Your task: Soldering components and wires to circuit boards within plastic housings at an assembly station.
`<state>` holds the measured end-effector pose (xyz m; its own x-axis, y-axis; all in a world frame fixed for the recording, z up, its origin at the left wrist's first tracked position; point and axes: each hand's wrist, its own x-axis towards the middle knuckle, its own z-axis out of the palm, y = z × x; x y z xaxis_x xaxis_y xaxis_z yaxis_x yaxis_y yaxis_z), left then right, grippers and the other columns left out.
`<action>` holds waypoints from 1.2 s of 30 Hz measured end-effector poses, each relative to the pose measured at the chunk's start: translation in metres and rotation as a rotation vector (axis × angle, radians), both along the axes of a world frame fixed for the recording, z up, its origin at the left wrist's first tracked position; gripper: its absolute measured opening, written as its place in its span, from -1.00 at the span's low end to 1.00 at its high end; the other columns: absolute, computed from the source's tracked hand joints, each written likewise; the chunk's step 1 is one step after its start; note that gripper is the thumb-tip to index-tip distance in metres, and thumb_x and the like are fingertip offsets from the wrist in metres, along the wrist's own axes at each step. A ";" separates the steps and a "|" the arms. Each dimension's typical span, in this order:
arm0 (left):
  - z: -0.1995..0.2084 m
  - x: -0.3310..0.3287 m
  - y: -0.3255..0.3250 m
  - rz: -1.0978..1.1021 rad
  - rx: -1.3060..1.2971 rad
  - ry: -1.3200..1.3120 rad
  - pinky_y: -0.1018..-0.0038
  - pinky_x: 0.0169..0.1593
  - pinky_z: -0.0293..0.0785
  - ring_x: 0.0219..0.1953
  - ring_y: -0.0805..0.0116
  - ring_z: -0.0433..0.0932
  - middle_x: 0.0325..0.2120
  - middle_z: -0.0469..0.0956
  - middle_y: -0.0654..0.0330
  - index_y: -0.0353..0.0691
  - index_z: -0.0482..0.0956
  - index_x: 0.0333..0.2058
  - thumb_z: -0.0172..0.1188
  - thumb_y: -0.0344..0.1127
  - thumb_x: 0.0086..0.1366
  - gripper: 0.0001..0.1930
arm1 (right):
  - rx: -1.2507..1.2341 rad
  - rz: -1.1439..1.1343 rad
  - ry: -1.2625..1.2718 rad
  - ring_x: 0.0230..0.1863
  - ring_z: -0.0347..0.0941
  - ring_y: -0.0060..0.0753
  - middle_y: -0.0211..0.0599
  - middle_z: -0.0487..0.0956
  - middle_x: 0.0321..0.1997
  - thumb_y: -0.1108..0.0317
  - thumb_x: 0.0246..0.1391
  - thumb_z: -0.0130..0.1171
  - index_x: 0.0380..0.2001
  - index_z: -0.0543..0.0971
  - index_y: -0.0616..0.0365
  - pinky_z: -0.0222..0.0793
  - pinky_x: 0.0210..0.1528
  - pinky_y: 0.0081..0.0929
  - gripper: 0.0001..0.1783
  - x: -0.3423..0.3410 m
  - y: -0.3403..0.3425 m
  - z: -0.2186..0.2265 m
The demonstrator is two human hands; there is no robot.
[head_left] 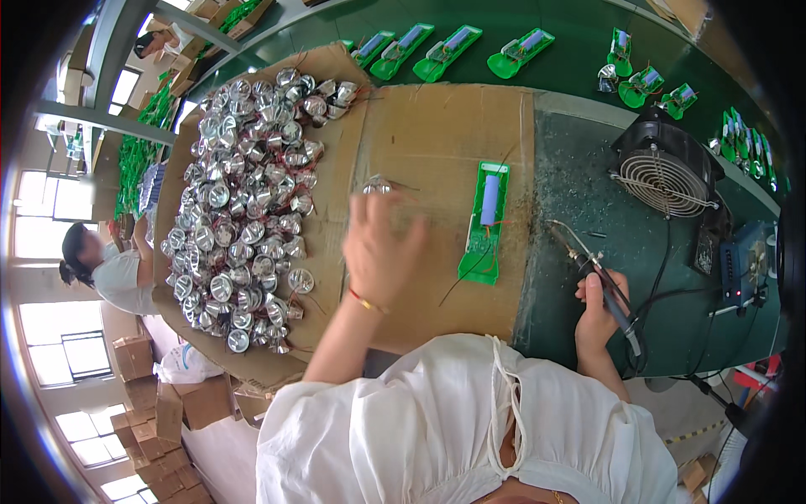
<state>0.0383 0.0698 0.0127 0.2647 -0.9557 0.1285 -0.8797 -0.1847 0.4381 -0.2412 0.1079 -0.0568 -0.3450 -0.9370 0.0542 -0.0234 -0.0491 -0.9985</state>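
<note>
In the head view, the left hand is blurred, its thumb set wide of its fingers; whether the fingertips touch the silvery reflector cup just beyond them, I cannot tell. That cup looks light and stiff, its shiny wall probably slick and easily marked; the rim would be the better hold. A heap of cups lies left of those fingers. To their right, between the hands, a green casing lies on cardboard, a purple cell inside. It should be light, rigid plastic, best taken by its long edges, clear of the delicate wires. The right hand's fingers are closed around a soldering iron; its metal tip, beyond them, may be hot, so the handle suits.
</note>
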 end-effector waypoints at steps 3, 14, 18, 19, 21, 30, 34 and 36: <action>-0.003 0.037 -0.025 -0.130 -0.155 -0.193 0.26 -0.05 0.35 -0.03 0.10 0.36 -0.13 0.36 0.10 -0.03 0.41 -0.09 0.28 -0.25 -0.03 -0.53 | -0.020 -0.015 -0.007 -0.58 0.38 -0.62 -0.29 0.48 -0.52 0.42 0.03 0.12 -0.34 0.42 0.30 0.35 -0.49 -0.68 -0.83 0.000 0.001 -0.001; -0.008 0.008 -0.005 -0.144 0.042 0.259 0.36 -0.17 0.38 -0.40 0.25 0.55 -0.59 0.55 0.16 -0.21 0.61 -0.49 0.26 -0.26 0.04 -0.85 | -0.123 0.118 0.027 -0.58 0.39 -0.59 -0.25 0.48 -0.52 0.43 -0.02 0.18 -0.37 0.41 0.30 0.34 -0.51 -0.65 -0.80 0.013 0.025 0.023; -0.029 -0.022 0.027 -0.162 -0.069 0.490 0.40 -0.46 0.37 -0.59 0.19 0.48 -0.65 0.51 0.11 -0.28 0.56 -0.55 0.28 -0.35 0.03 -0.87 | -0.193 0.358 0.253 -0.56 0.41 -0.55 -0.22 0.48 -0.54 0.49 -0.02 0.14 -0.39 0.39 0.32 0.37 -0.50 -0.63 -0.84 0.018 0.021 0.030; -0.032 -0.026 0.028 -0.193 -0.096 0.465 0.39 -0.45 0.36 -0.57 0.20 0.47 -0.64 0.49 0.12 -0.29 0.54 -0.56 0.27 -0.35 0.04 -0.86 | -0.191 0.367 0.249 -0.57 0.40 -0.55 -0.22 0.49 -0.55 0.49 -0.02 0.14 -0.38 0.39 0.32 0.36 -0.51 -0.63 -0.84 0.023 0.018 0.030; -0.034 -0.035 0.030 -0.211 -0.107 0.495 0.39 -0.42 0.35 -0.51 0.21 0.44 -0.60 0.46 0.13 -0.29 0.50 -0.56 0.27 -0.37 0.04 -0.85 | -0.205 0.361 0.228 -0.60 0.40 -0.56 -0.22 0.49 -0.56 0.49 -0.02 0.16 -0.40 0.40 0.32 0.34 -0.55 -0.65 -0.84 0.029 0.016 0.028; -0.043 -0.041 0.026 -0.275 -0.106 0.438 0.49 -0.38 0.40 -0.48 0.33 0.47 -0.47 0.50 0.15 -0.35 0.50 -0.51 0.27 -0.43 0.05 -0.86 | -0.128 0.333 0.150 -0.60 0.34 -0.67 -0.33 0.48 -0.58 0.48 -0.06 0.23 -0.43 0.44 0.29 0.25 -0.56 -0.67 -0.83 0.036 0.015 0.024; -0.047 -0.041 0.026 -0.279 -0.163 0.467 0.38 -0.41 0.36 -0.50 0.21 0.43 -0.54 0.45 0.14 -0.29 0.46 -0.57 0.24 -0.40 0.05 -0.86 | -0.136 0.366 0.183 -0.59 0.38 -0.59 -0.27 0.47 -0.60 0.52 -0.05 0.18 -0.44 0.40 0.32 0.30 -0.52 -0.67 -0.85 0.034 0.016 0.024; -0.046 -0.042 0.025 -0.281 -0.168 0.456 0.38 -0.41 0.36 -0.49 0.20 0.44 -0.54 0.45 0.13 -0.29 0.46 -0.58 0.24 -0.39 0.05 -0.85 | -0.164 0.373 0.218 -0.56 0.39 -0.59 -0.28 0.47 -0.61 0.52 -0.05 0.18 -0.43 0.40 0.32 0.32 -0.50 -0.67 -0.85 0.034 0.015 0.027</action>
<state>-0.0039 0.0945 -0.0334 0.0672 -0.9738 0.2174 -0.5999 0.1347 0.7887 -0.2067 0.1231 -0.0299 0.0501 -0.9681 0.2457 -0.1831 -0.2507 -0.9506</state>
